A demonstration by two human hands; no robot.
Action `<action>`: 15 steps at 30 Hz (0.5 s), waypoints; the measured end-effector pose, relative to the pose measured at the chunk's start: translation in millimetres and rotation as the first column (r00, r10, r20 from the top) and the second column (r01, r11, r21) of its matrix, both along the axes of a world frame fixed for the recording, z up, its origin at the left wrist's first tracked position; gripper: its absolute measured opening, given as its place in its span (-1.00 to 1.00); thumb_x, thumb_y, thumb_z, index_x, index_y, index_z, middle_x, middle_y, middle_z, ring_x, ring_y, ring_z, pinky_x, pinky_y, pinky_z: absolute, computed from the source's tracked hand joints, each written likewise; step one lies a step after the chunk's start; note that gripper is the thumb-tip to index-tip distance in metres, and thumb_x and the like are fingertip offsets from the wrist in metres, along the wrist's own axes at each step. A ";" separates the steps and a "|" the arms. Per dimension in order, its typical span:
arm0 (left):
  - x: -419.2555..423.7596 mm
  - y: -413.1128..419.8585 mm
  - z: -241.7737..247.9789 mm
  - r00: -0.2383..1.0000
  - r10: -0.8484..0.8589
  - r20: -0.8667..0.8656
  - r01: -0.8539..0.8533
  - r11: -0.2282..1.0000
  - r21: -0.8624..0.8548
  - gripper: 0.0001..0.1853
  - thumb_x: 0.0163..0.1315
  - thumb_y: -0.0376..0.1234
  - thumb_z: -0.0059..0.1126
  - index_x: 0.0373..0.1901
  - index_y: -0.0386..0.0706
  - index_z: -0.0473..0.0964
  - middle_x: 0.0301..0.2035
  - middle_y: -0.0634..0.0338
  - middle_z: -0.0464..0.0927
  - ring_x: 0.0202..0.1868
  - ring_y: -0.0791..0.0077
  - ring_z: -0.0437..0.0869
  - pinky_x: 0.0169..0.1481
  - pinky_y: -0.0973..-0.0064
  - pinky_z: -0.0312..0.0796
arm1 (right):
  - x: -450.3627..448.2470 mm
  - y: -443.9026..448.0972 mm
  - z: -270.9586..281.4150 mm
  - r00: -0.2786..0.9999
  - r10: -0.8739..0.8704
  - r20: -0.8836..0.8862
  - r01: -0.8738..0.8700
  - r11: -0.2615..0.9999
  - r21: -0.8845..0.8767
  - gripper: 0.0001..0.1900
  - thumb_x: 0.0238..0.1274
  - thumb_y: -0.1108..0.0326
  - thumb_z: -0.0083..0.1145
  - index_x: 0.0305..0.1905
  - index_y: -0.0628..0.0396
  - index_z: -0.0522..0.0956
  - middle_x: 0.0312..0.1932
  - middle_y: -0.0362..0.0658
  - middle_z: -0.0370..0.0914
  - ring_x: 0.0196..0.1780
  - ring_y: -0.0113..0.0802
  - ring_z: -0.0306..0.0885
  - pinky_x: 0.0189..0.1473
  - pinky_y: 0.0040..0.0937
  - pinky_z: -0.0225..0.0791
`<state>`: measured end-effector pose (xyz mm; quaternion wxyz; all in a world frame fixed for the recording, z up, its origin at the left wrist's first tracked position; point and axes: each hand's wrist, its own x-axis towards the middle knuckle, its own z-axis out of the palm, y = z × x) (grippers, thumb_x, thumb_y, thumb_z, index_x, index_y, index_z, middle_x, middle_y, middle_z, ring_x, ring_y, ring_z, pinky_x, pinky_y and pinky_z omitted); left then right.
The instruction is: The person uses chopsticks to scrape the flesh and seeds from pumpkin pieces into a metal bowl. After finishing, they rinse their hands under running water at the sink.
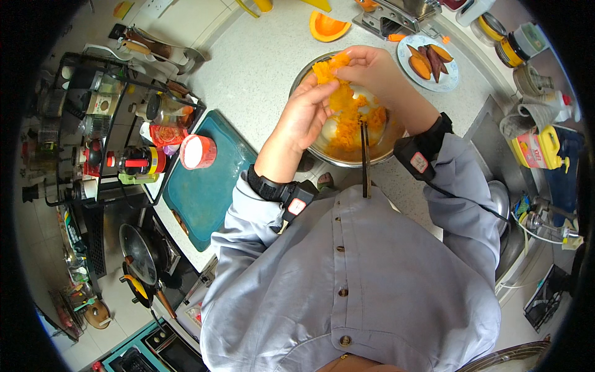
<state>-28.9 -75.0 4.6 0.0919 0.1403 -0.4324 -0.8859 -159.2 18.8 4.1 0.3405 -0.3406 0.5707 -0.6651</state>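
Note:
Both hands are over a steel mixing bowl (pixel 344 163) on the counter. A soft clump of orange mash (pixel 325 72), possibly pumpkin, is held between them. My left hand (pixel 303 109) grips its lower left side, with the thumb across the front. The fingers of my right hand (pixel 369 65) pinch the upper right side. Inside the bowl, shredded orange mash (pixel 346 132) lies over pale, whitish contents. A pair of dark chopsticks (pixel 365 160) leans in the bowl, with the ends over the near rim towards my shirt.
Behind the bowl lie a hollowed pumpkin piece (pixel 329 26) and a metal machine (pixel 395 16). A plate (pixel 449 83) holds sweet potato pieces (pixel 420 68). To the left, a red-and-white tub (pixel 199 151) stands on a green cutting board (pixel 204 200). A sink (pixel 485 132) is at right.

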 end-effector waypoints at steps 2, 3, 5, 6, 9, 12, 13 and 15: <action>-0.9 0.3 1.4 1.000 0.002 0.009 -0.001 0.994 -0.106 -0.63 0.18 -0.47 -0.10 0.06 -0.25 0.23 -0.12 0.14 0.47 -0.10 0.44 0.51 0.03 0.53 0.33 | -3.5 0.5 2.4 0.999 -0.023 0.028 0.022 1.000 0.019 -0.76 -0.11 0.43 0.19 -0.26 0.26 0.52 -0.41 -0.18 0.57 -0.35 -0.58 0.52 -0.28 -0.65 0.39; -1.0 0.3 1.9 1.000 -0.010 -0.021 0.007 0.987 -0.160 -0.59 0.15 -0.51 -0.07 0.07 -0.25 0.22 -0.11 0.15 0.46 -0.09 0.44 0.50 0.05 0.55 0.32 | -5.2 1.1 3.7 0.999 -0.050 0.017 0.049 0.998 0.035 -0.76 -0.11 0.43 0.20 -0.26 0.26 0.52 -0.41 -0.17 0.57 -0.35 -0.57 0.52 -0.28 -0.65 0.39; -1.1 0.4 2.3 1.000 0.014 -0.002 -0.014 0.988 -0.154 -0.56 0.10 -0.56 -0.05 0.08 -0.23 0.22 -0.09 0.15 0.45 -0.08 0.44 0.50 0.06 0.54 0.31 | -6.8 1.4 5.7 0.997 -0.053 -0.053 0.056 0.997 0.048 -0.75 -0.11 0.41 0.21 -0.25 0.25 0.53 -0.41 -0.17 0.57 -0.35 -0.55 0.53 -0.28 -0.64 0.39; -1.5 0.6 2.5 0.999 0.033 0.027 -0.029 0.987 -0.157 -0.53 0.08 -0.58 -0.04 0.08 -0.23 0.22 -0.08 0.16 0.45 -0.07 0.44 0.50 0.06 0.54 0.31 | -7.3 1.7 6.6 0.993 -0.031 -0.111 0.036 0.998 0.045 -0.74 -0.12 0.40 0.21 -0.24 0.23 0.53 -0.41 -0.17 0.57 -0.35 -0.54 0.53 -0.28 -0.63 0.40; -1.8 1.9 3.6 1.000 0.011 0.029 -0.003 0.967 -0.256 -0.51 0.06 -0.61 -0.05 0.09 -0.21 0.22 -0.06 0.17 0.44 -0.05 0.47 0.48 0.08 0.55 0.30 | -5.9 2.3 7.9 0.917 -0.015 -0.398 0.058 0.994 0.095 -0.72 -0.13 0.35 0.23 -0.23 0.18 0.55 -0.42 -0.16 0.57 -0.36 -0.50 0.54 -0.28 -0.60 0.40; -1.1 1.5 6.1 0.995 -0.078 0.057 0.093 0.935 -0.341 -0.44 0.00 -0.68 -0.09 0.11 -0.24 0.16 -0.05 0.16 0.43 -0.01 0.51 0.45 0.05 0.60 0.31 | -5.1 3.0 8.2 0.821 -0.005 -0.572 0.089 0.989 0.119 -0.70 -0.14 0.30 0.24 -0.22 0.15 0.56 -0.43 -0.15 0.57 -0.36 -0.48 0.54 -0.28 -0.58 0.40; -0.8 0.8 6.9 0.993 -0.084 0.086 0.111 0.917 -0.384 -0.42 0.00 -0.68 -0.09 0.13 -0.24 0.14 -0.04 0.17 0.41 -0.01 0.53 0.44 0.04 0.61 0.31 | -5.5 3.7 8.0 0.798 0.000 -0.603 0.091 0.988 0.121 -0.69 -0.15 0.28 0.24 -0.22 0.14 0.57 -0.43 -0.15 0.57 -0.36 -0.48 0.53 -0.28 -0.58 0.39; 0.9 -1.3 7.8 0.989 -0.106 0.099 0.141 0.872 -0.468 -0.37 0.00 -0.68 -0.11 0.19 -0.24 0.08 -0.01 0.19 0.38 0.00 0.55 0.42 0.04 0.63 0.30 | -8.8 3.3 8.1 0.820 0.027 -0.572 0.054 0.991 0.124 -0.67 -0.16 0.27 0.25 -0.21 0.15 0.57 -0.43 -0.14 0.57 -0.36 -0.48 0.53 -0.28 -0.58 0.39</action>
